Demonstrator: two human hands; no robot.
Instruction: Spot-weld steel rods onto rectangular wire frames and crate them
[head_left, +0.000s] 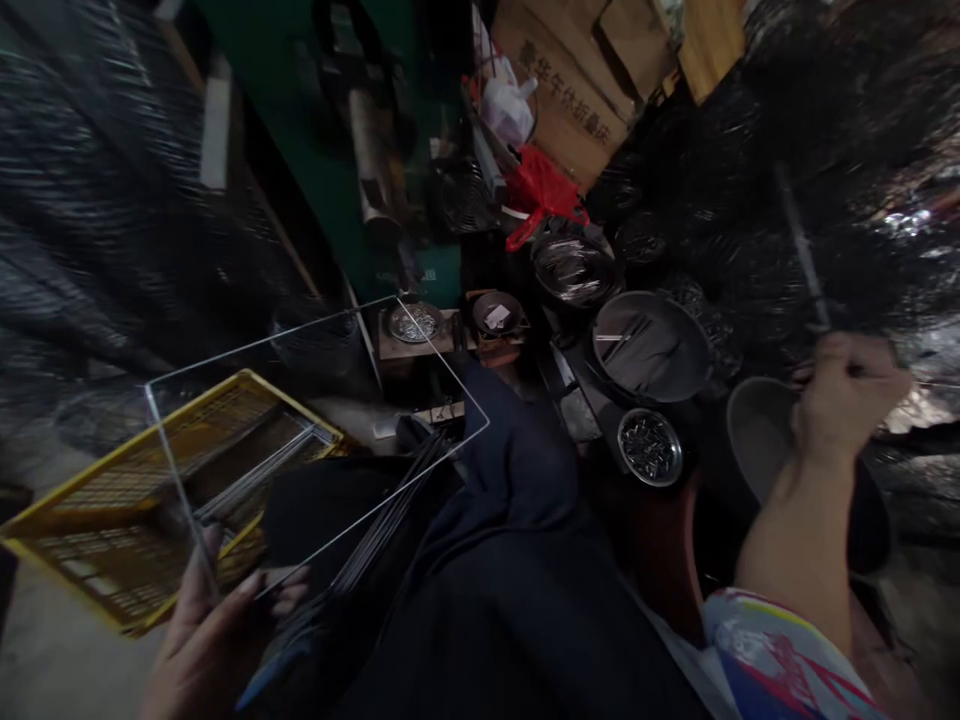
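My left hand (225,615) is closed at the lower left, its fingers pinching a bent wire frame (386,512). The frame is thin, grey and angular, and stands out over my lap and a yellow crate. Off to the right, my right hand (847,385) is raised and closed around a thin grey rod (799,245). That rod points up and slightly left, blurred, so I cannot make out its exact kind. Below the right hand is a dark round pan (761,430). Several straight wires (390,530) lie bundled across my lap near the left hand.
The yellow crate (247,385) at left holds metal rods. A green machine (427,270) stands ahead, with a dish of small metal pieces (416,322) at its foot. On the right are a bowl of metal pieces (651,447), a large pan (679,350), and a red bag (547,185).
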